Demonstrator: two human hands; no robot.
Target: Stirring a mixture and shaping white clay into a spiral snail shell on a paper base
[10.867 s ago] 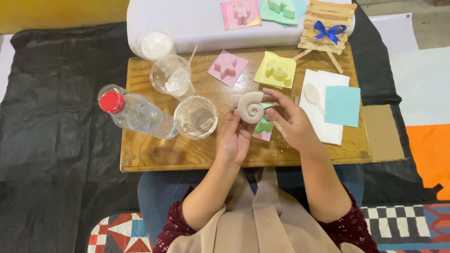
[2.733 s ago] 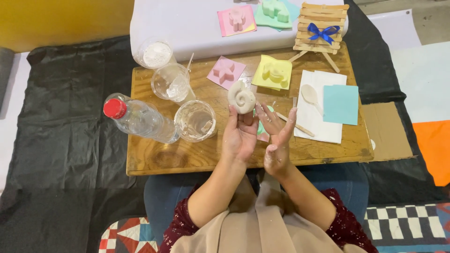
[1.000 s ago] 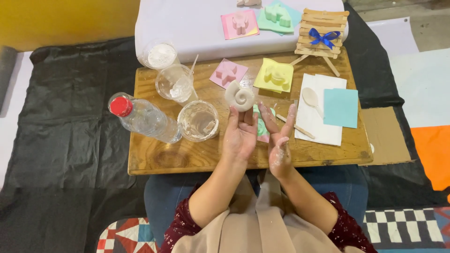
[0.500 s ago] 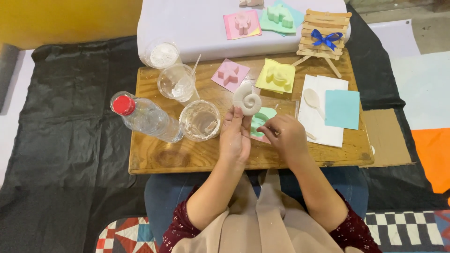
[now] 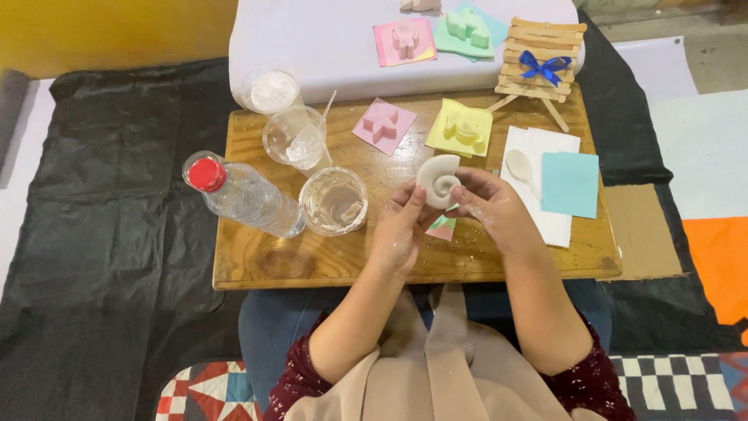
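1. White plaster, already hard and out of its mould: a spiral shell cast is held above the middle of the wooden desk, so the casting and unmoulding of this piece look done.
2. The left hand grips the shell from its 7 o'clock side, thumb and fingers closed on the lower edge.
3. The right hand meets it from 4 o'clock, fingertips pressed to the rim; both hands are dusted white. Whether they are smoothing or only turning it cannot be told.
4. Under the hands lies a small pink-and-green paper square with no cast on it, which I judge to be the shell's likely place.
5. Other pieces look finished: a pink cast on a pink square at 11 o'clock of the shell, a yellow one on a yellow square at 12 o'clock.
6. At 9 o'clock stand a clear cup with a wet residue, a second cup with a stirrer, a tub of white powder and a lying water bottle.
7. A plaster-smeared spoon rests on white paper at 3 o'clock.
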